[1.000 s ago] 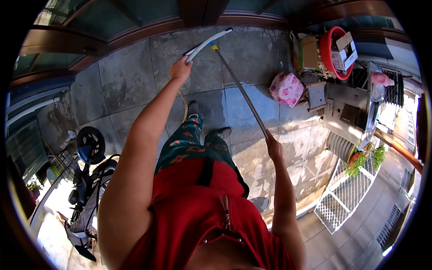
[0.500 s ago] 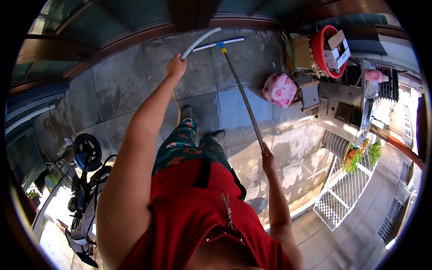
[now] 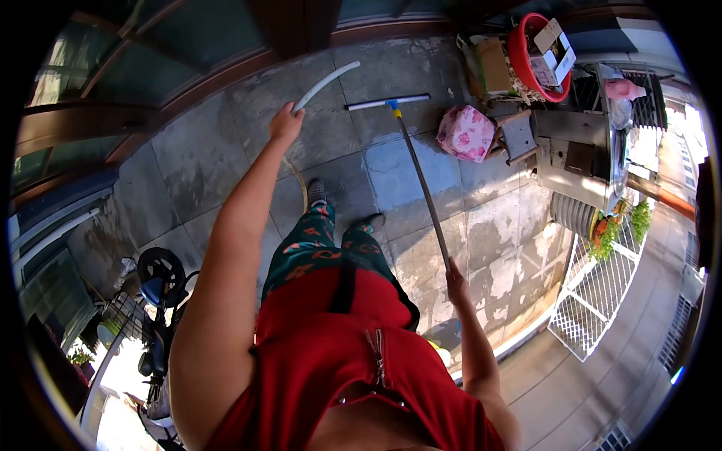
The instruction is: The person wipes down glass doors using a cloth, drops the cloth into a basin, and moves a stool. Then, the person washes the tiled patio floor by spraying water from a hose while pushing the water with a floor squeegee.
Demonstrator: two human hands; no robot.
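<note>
A pale hose [image 3: 326,84] sticks out of my left hand [image 3: 286,124], whose fingers are wrapped round it; more of the hose hangs down behind the forearm toward my feet. My right hand [image 3: 456,284] is closed round the upper end of a long metal pole [image 3: 426,192]. At the pole's far end, a yellow and blue joint carries a wide squeegee head [image 3: 387,102], which lies on the grey tiled floor [image 3: 301,68] to the right of the hose end. The floor has wet and dry patches.
A stool with a pink floral cover [image 3: 466,134] stands right of the pole, beside a small chair [image 3: 515,137]. Behind are a cardboard box [image 3: 493,66] and a red basin [image 3: 519,52]. A white lattice gate [image 3: 594,301] is at lower right, a parked two-wheeler [image 3: 159,282] at left.
The squeegee head has moved away from the hose, to the right and back toward me. My right hand has come lower with the pole. The camera view has shifted, and the left hand still holds the hose.
</note>
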